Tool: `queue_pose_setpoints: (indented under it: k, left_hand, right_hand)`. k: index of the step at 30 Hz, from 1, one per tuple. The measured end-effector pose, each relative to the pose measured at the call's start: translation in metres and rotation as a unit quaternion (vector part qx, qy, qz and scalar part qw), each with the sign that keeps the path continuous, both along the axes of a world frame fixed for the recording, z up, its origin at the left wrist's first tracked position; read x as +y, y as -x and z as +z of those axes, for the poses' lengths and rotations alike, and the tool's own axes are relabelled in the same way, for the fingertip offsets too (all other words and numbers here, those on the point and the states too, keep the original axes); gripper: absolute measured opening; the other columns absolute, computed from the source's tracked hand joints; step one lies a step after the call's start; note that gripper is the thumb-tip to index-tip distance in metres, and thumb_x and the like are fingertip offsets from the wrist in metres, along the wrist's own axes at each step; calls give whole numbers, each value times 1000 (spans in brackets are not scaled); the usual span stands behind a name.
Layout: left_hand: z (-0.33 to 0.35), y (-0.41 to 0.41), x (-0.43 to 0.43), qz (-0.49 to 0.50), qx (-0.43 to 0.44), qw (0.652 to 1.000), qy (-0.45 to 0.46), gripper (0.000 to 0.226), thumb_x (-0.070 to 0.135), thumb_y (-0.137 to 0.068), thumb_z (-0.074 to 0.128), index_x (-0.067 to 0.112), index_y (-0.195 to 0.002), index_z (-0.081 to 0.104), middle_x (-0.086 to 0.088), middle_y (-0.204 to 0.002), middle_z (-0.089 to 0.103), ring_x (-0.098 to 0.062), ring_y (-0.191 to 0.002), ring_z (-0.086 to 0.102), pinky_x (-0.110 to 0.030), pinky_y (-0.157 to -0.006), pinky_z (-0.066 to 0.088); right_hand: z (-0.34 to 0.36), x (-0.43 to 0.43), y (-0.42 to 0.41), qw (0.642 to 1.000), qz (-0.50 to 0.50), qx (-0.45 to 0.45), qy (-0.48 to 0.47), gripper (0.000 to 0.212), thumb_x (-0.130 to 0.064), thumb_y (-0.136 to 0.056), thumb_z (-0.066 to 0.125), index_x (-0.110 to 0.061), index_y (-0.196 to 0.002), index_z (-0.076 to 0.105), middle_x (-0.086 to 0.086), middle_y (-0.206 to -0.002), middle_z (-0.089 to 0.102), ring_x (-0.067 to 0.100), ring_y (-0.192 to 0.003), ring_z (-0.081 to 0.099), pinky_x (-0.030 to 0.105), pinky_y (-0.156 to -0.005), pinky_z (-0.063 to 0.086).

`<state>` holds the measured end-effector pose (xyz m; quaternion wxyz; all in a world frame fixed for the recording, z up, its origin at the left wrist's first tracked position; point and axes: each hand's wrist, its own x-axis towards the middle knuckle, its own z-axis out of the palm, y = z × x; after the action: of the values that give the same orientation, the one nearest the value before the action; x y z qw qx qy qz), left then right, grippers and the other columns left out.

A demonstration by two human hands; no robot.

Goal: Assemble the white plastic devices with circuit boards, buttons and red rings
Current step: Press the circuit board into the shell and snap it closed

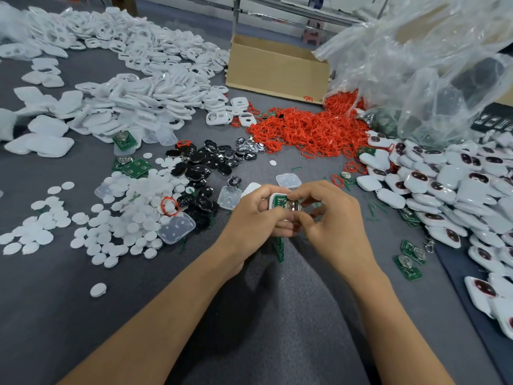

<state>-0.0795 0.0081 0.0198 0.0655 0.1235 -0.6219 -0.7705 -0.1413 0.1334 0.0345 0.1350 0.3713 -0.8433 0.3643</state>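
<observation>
together left hand (256, 215), right hand (330, 218) grip white shell (280, 200)

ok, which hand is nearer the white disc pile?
Left. The left hand sits just right of the disc pile, gripping the device. The right hand is farther right, pinching the device's other side.

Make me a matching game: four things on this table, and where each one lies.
Things: 1 red rings; 2 box; 3 white discs; 4 device.
Places: A held by left hand and right hand; B far side, behind the rings; C left of the hands; D middle, beside the plastic bag.
Pairs: 1-D; 2-B; 3-C; 4-A.
</observation>
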Motion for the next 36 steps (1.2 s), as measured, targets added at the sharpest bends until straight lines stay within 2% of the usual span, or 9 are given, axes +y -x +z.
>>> queue_pose_setpoints:
  k: [4, 9, 18, 28, 36]
  left_hand:
    - [0, 0, -1, -3, 2, 1000, -18, 26, -2, -99, 41, -1, -118, 59, -15, -86, 67, -19, -66, 66, -30, -72, 60]
    - [0, 0, -3, -5, 2, 999, -48, 26, -1, -100, 40, -1, -117, 59, -17, -85, 68, -20, -66, 69, -29, -71, 61]
    - [0, 0, -4, -18, 8, 997, -69, 25, -3, -100, 41, 0, -118, 58, -14, -89, 67, -21, -73, 70, -29, -73, 61]
    - [-1, -1, -2, -16, 10, 999, -46, 25, -1, -100, 42, -2, -121, 56, -19, -99, 65, -23, -78, 68, -32, -78, 60]
    - [0, -1, 0, -9, 5, 999, -39, 22, 1, -101, 41, -1, -116, 57, -19, -98, 66, -24, -78, 67, -31, -77, 59]
  right_hand:
    - [1, -1, 0, 1000, 1, -31, 6, 27, 5, -66, 77, -10, -88, 73, -2, -91, 68, 9, -81, 60, 22, -72, 49]
    - [2, 0, -1, 998, 9, -51, 17, 25, 2, -71, 76, -10, -92, 74, -2, -94, 69, 6, -83, 60, 17, -72, 48]
    - [-1, 1, -1, 1000, 15, 21, -5, 27, 8, -72, 70, -9, -93, 71, 1, -97, 68, 17, -87, 63, 33, -78, 51]
    - [-3, 0, -2, 999, 12, 28, -11, 26, 7, -72, 70, -10, -91, 70, 1, -96, 68, 20, -87, 64, 34, -78, 51]
    - [-5, -2, -2, 1000, -2, 21, -3, 24, 8, -72, 70, -10, -89, 70, -1, -93, 68, 14, -79, 61, 26, -76, 48]
